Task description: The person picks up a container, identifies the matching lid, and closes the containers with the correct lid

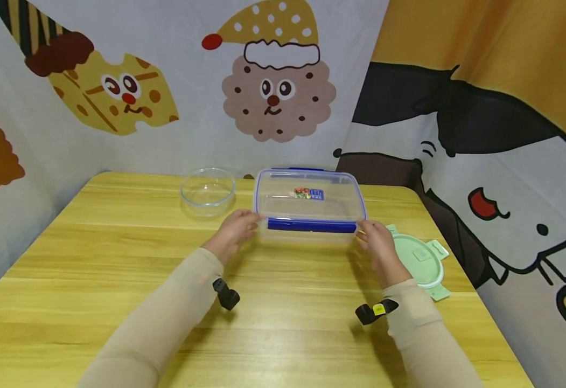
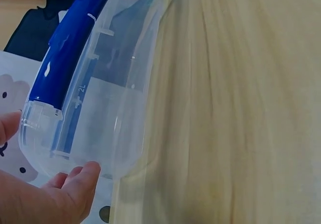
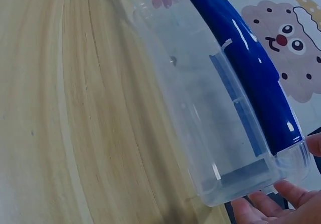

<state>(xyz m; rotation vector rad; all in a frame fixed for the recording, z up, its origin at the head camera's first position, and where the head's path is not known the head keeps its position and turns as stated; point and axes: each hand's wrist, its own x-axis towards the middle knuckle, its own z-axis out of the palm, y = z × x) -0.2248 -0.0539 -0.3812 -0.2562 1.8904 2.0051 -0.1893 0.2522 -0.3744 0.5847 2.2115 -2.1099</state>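
Observation:
A clear rectangular food container (image 1: 307, 207) with a lid on top and blue latches is held between both hands near the back of the table. My left hand (image 1: 234, 231) grips its left front corner, the thumb up by the lid and the other fingers against the side wall, as the left wrist view shows. At the opposite front corner, my right hand (image 1: 382, 250) holds it in the same manner. The front blue latch (image 3: 251, 68) lies flat along the side. Through its clear walls (image 2: 128, 118) no contents show. Whether its base touches the table I cannot tell.
A round clear bowl (image 1: 208, 204) stands left of the container at the table's back edge. Right of the right hand lies a light green lid (image 1: 420, 261) with side flaps. The wooden table (image 1: 283, 323) meets a cartoon-printed cloth (image 1: 190, 151) behind.

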